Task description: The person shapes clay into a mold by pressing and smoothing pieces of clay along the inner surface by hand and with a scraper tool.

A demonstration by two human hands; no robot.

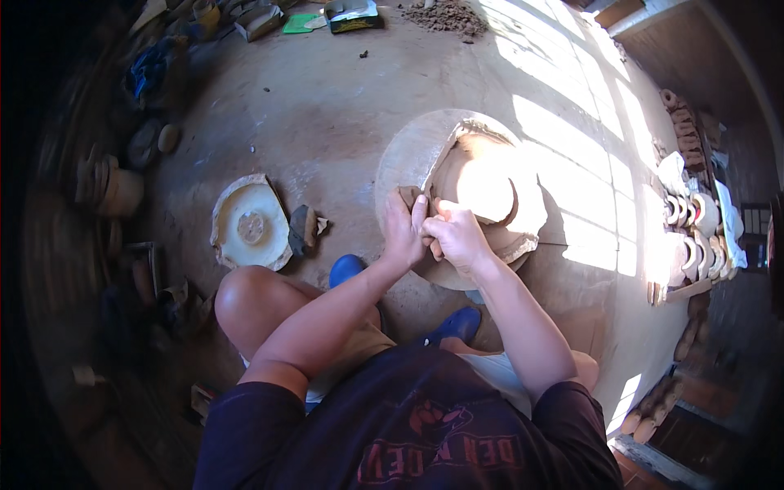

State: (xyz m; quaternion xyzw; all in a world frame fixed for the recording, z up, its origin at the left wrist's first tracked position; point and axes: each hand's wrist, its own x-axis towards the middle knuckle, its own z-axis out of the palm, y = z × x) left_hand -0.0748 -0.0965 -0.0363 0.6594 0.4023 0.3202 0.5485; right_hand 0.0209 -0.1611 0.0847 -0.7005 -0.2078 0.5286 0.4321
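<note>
- I saw the left hand (403, 230) with its thumb raised at the clay-lined edge; I could not tell whether its fingers pinched anything.
- The right hand (457, 234) sat close against it, fingers curled inward; what they gripped, I could not tell.
- At two o'clock from both hands lay the broad, angular mold (523, 245), lined with brown clay (454, 173) and partly washed out by sunlight.
- Beneath it was a round board (402, 155).
- At nine o'clock, a dark block (303, 231) stood just beside a white basin-shaped mold (265, 198).
- Blue shoes (459, 324) showed at six and eight o'clock.
- At twelve, far off, brown lumps (445, 18) were heaped.
</note>
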